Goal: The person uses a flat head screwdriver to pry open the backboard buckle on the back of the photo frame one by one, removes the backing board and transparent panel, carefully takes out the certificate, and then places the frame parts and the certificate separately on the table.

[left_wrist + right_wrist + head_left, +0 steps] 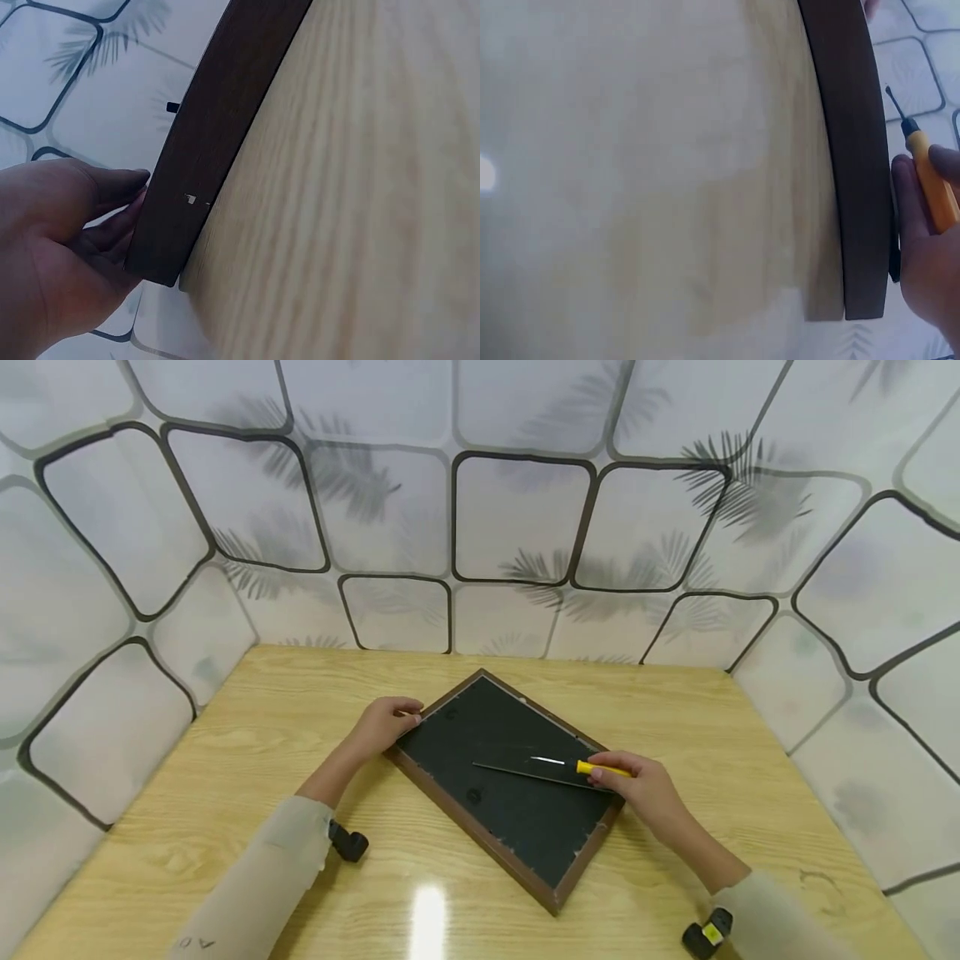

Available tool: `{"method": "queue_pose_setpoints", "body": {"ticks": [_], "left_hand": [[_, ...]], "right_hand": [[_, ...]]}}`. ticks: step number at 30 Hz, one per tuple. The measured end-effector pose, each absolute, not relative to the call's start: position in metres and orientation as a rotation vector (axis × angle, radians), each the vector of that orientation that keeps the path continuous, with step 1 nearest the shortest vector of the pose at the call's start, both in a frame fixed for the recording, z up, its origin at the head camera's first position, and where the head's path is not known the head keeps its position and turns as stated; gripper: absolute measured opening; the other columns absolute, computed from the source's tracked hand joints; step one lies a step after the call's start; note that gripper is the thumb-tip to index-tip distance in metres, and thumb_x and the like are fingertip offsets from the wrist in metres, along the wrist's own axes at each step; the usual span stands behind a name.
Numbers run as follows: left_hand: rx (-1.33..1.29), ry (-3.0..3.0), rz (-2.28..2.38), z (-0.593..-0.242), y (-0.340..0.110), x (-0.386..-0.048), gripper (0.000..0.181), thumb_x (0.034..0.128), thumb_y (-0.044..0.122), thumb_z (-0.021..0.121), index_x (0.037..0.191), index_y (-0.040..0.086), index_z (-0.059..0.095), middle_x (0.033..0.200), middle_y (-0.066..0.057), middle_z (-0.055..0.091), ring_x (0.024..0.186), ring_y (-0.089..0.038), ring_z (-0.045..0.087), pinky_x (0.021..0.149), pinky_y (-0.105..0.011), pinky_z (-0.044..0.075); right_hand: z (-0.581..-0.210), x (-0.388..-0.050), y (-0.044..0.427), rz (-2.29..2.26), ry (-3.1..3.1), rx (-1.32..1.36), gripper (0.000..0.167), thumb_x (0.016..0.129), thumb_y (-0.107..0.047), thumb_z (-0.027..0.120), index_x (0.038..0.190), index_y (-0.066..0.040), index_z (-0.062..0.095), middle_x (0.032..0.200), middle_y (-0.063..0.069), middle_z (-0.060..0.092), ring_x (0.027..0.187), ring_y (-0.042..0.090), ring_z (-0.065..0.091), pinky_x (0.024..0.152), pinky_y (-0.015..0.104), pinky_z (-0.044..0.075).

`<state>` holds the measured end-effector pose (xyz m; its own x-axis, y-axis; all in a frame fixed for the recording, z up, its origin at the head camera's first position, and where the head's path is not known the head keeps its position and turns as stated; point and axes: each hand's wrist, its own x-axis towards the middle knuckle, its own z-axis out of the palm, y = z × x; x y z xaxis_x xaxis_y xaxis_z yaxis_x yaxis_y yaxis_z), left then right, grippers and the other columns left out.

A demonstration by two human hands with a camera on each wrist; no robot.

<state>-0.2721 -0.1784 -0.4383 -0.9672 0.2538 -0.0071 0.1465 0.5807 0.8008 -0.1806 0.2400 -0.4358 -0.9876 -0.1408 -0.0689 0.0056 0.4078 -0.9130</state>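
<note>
One brown picture frame (472, 825) is laid aslant on the bench (300, 693), its black panel (495, 722) marked by two darker round spots and its inner edge flecked with pale chips. Its nine o'clock corner is gripped by the left hand (381, 727). Near three o'clock, a yellow screwdriver (592, 768) is held by the right hand (647, 787), tip toward nine, beside a thin dark strip (517, 772).

Frame (468, 821) on tbl (300, 693), tool (583, 767) above, bkdrop (517, 518) behind

The head view is bright, white glare striking the near tabletop (375, 902); both wrist views look dimmer and softer, distortion bowing the frame (859, 165) at right.
</note>
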Motion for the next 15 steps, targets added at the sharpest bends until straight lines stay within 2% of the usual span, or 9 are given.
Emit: {"method": "queue_pose_setpoints", "body": {"ticks": [7,15], "left_hand": [[0.322,2.644,1.349,-0.438,-0.176,-0.283,0.036,0.1026,0.011,0.058,0.137,0.0,0.061,0.136,-0.019,0.063,0.12,-0.034,0.061,0.099,-0.046,0.051],[0.329,2.615,1.336,-0.441,-0.182,-0.274,0.036,0.1021,0.01,0.059,0.137,0.001,0.061,0.134,-0.019,0.064,0.12,-0.034,0.061,0.098,-0.045,0.052]], "right_hand": [[-0.438,-0.17,0.23,-1.554,2.587,-0.048,0.036,0.094,-0.032,0.072,0.123,-0.01,0.072,0.124,0.01,0.068,0.106,0.018,0.061,0.084,0.022,0.053],[-0.439,-0.184,0.236,-1.558,2.599,-0.041,0.04,0.095,-0.034,0.07,0.126,-0.009,0.07,0.13,0.011,0.066,0.113,0.02,0.056,0.087,0.02,0.05]]}}
